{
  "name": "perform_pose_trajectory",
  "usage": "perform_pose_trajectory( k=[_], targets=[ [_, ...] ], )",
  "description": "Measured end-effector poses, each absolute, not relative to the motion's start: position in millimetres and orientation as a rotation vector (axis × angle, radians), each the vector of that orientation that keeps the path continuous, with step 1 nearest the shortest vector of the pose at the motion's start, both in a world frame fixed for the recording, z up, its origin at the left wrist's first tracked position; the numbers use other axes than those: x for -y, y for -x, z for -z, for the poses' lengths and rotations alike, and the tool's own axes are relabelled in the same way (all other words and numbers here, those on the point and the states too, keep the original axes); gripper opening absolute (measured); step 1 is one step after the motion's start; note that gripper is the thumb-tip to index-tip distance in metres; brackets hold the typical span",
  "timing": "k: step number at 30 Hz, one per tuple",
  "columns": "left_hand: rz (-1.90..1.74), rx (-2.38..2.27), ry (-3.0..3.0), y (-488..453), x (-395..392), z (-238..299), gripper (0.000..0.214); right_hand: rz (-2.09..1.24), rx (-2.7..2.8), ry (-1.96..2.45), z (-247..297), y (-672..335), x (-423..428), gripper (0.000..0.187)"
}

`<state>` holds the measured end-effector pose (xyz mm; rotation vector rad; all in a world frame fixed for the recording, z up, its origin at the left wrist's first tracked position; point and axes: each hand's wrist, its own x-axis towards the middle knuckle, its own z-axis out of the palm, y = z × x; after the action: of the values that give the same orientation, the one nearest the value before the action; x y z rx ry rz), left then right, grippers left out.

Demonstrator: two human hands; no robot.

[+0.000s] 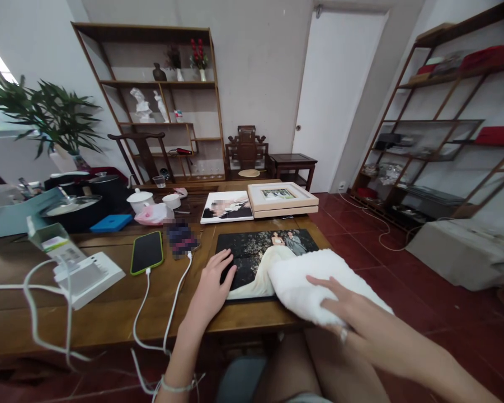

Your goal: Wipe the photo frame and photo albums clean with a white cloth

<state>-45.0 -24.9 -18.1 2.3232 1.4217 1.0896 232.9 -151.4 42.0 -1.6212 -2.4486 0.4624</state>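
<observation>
A dark wedding photo panel [252,254] lies flat near the table's front edge. On its left side rests my left hand [216,277], fingers spread and lying flat. My right hand [339,302] grips a fluffy white towel [314,268], which covers the panel's lower right part and hangs past its right edge. Some of the right fingers are sunk in the cloth and hidden. Behind the panel lie a smaller white-edged photo panel [229,207] and a pale wooden picture frame [283,198], stacked on another one.
On the wooden table [109,322] to the left are a green-cased phone [146,252] with a white cable, a white power strip [90,277], a blue box [111,223], a black pan [71,210] and a white teapot [140,198]. A second cabled phone is blurred out.
</observation>
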Motion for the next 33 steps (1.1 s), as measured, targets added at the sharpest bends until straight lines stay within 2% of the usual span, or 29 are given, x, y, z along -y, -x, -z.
perform_pose_trajectory(
  k=[6, 11, 17, 24, 28, 33],
  targets=[
    [-1.084, -1.404, -2.340, 47, 24, 19, 0.030, -0.174, 2.389, 1.622, -39, -246, 53, 0.030],
    [-1.137, -1.389, -2.338, 47, 22, 21, 0.028, -0.092, 2.363, 1.610, -37, -242, 3, 0.028],
    [-1.153, -1.407, -2.332, 47, 24, 21, 0.031, -0.115, 2.382, 1.627, -29, -241, 60, 0.027],
    [-1.106, -1.449, -2.324, 45, 29, 17, 0.032, -0.439, 2.377, 1.703, -33, -252, 155, 0.025],
    [-1.078, -1.468, -2.353, 44, 29, 15, 0.034, -0.461, 2.402, 1.675, -40, -255, 140, 0.027],
    [-1.094, -1.430, -2.397, 46, 27, 17, 0.032, -0.167, 2.388, 1.611, -39, -250, 64, 0.030]
  ],
)
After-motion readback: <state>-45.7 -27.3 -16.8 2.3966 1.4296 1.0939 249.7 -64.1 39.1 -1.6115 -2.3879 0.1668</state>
